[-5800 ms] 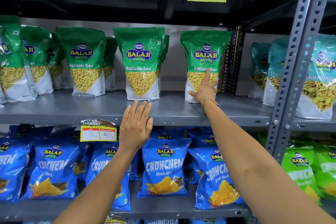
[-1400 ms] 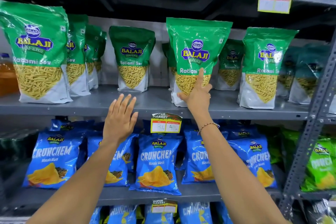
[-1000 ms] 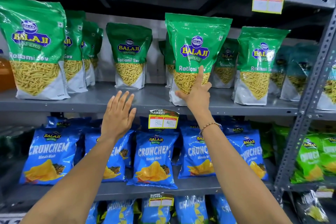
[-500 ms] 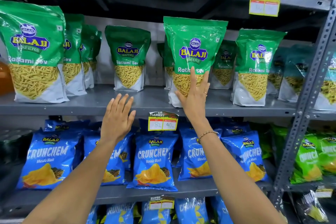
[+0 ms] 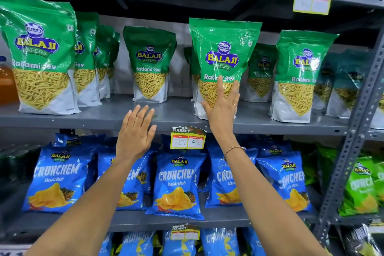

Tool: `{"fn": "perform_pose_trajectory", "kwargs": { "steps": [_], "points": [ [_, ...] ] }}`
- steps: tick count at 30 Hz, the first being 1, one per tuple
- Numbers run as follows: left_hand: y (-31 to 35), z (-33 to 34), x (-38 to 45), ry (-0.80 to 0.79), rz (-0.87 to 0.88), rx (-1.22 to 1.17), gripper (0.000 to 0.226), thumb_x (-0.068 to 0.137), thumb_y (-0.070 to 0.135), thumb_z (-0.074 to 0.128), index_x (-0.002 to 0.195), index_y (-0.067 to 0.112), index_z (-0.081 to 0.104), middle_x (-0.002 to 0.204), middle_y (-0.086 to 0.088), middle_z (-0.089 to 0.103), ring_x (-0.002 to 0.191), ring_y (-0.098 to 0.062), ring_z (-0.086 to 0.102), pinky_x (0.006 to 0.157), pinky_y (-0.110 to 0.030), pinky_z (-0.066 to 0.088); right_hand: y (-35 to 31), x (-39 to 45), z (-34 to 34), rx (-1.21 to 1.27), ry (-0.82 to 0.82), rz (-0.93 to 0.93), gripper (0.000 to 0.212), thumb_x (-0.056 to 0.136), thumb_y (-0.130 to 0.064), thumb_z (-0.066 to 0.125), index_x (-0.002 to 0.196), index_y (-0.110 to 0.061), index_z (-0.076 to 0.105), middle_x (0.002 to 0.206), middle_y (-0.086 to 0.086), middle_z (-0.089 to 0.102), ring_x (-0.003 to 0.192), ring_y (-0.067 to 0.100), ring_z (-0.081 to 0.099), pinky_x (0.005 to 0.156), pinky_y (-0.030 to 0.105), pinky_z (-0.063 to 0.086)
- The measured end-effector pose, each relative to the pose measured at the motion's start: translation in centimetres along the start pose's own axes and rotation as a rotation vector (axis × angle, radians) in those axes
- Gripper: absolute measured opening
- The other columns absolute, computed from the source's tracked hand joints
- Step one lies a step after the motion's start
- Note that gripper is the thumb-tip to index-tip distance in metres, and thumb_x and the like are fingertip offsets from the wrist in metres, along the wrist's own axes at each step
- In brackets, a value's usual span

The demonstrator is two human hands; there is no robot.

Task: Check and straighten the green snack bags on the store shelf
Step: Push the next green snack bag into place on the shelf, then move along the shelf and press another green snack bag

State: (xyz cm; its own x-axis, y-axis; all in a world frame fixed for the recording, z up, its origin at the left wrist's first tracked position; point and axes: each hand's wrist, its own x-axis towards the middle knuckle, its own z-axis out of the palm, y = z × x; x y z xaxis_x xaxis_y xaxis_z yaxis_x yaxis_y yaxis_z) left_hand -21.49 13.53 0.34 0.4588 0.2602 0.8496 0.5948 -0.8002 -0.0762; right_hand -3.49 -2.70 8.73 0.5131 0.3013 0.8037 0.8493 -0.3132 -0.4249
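Green Balaji Ratlami Sev bags stand upright in a row on the grey shelf board. The middle front bag stands at the shelf's front edge. My right hand lies flat against its lower front, fingers spread, thumb at the bag's lower left corner. My left hand hovers with fingers apart in front of the shelf edge, holding nothing. Above it, further back, stands another bag. A large bag is at the far left front and another at the right front. More bags stand behind them.
Blue Crunchem bags fill the shelf below. A yellow price tag hangs on the shelf edge between my hands. A perforated grey upright bounds the bay on the right. An orange bottle sits at the far left.
My right hand went from one pointing finger on the middle bag to a flat, spread palm against its front. The left hand stayed in front of the shelf edge.
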Motion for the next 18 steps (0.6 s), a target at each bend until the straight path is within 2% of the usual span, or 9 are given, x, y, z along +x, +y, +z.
{"fn": "perform_pose_trajectory", "kwargs": {
  "steps": [7, 10, 12, 14, 16, 18],
  "points": [
    [0.0, -0.1, 0.0, 0.001, 0.010, 0.001, 0.058, 0.105, 0.041, 0.017, 0.144, 0.006, 0.043, 0.144, -0.015, 0.048, 0.138, -0.032, 0.036, 0.120, -0.037, 0.010, 0.1, 0.1, -0.2, -0.034, -0.024, 0.011, 0.085, 0.087, -0.039, 0.063, 0.152, -0.032, 0.008, 0.159, 0.019, -0.005, 0.144, 0.049, 0.004, 0.109, 0.063, 0.024],
    [-0.9, -0.7, 0.1, 0.013, 0.007, -0.003, 0.057, 0.105, 0.039, 0.020, 0.142, 0.004, 0.045, 0.144, -0.015, 0.050, 0.137, -0.032, 0.038, 0.120, -0.036, 0.011, -0.9, -0.9, -0.2, -0.045, 0.087, -0.073, 0.071, 0.090, -0.037, 0.059, 0.149, -0.025, 0.022, 0.158, 0.019, 0.007, 0.145, 0.045, 0.006, 0.111, 0.063, 0.025],
    [-2.5, -1.2, 0.1, 0.031, -0.070, -0.010, 0.055, 0.103, 0.036, 0.027, 0.143, 0.003, 0.045, 0.144, -0.017, 0.049, 0.137, -0.033, 0.038, 0.120, -0.034, 0.010, -2.2, -1.4, 0.3, 0.045, 0.183, -0.250, 0.049, 0.092, -0.025, 0.055, 0.138, -0.016, 0.040, 0.155, 0.018, 0.022, 0.145, 0.039, 0.015, 0.116, 0.053, 0.024],
    [-4.4, -1.8, 0.0, 0.027, -0.094, 0.008, 0.056, 0.100, 0.036, 0.031, 0.143, 0.003, 0.044, 0.144, -0.018, 0.049, 0.136, -0.035, 0.039, 0.118, -0.037, 0.013, -3.8, -1.5, 1.2, 0.155, 0.193, -0.408, 0.031, 0.092, -0.013, 0.052, 0.122, -0.009, 0.055, 0.146, 0.020, 0.038, 0.139, 0.034, 0.031, 0.116, 0.042, 0.027],
    [-6.9, -2.3, -0.2, 0.022, -0.091, 0.032, 0.056, 0.099, 0.036, 0.032, 0.142, 0.003, 0.045, 0.142, -0.018, 0.050, 0.134, -0.035, 0.041, 0.116, -0.042, 0.019, -6.0, -1.4, 2.2, 0.250, 0.105, -0.474, 0.025, 0.089, -0.007, 0.052, 0.112, -0.004, 0.060, 0.132, 0.018, 0.052, 0.124, 0.030, 0.047, 0.105, 0.038, 0.040],
    [-8.9, -3.0, -0.6, 0.043, -0.132, 0.027, 0.054, 0.099, 0.034, 0.032, 0.140, 0.002, 0.047, 0.140, -0.018, 0.051, 0.130, -0.036, 0.045, 0.113, -0.046, 0.024, -7.5, -0.8, 3.0, 0.269, -0.024, -0.467, 0.026, 0.088, -0.005, 0.052, 0.113, -0.003, 0.058, 0.121, 0.017, 0.056, 0.109, 0.031, 0.054, 0.092, 0.041, 0.048]
  ]
}}
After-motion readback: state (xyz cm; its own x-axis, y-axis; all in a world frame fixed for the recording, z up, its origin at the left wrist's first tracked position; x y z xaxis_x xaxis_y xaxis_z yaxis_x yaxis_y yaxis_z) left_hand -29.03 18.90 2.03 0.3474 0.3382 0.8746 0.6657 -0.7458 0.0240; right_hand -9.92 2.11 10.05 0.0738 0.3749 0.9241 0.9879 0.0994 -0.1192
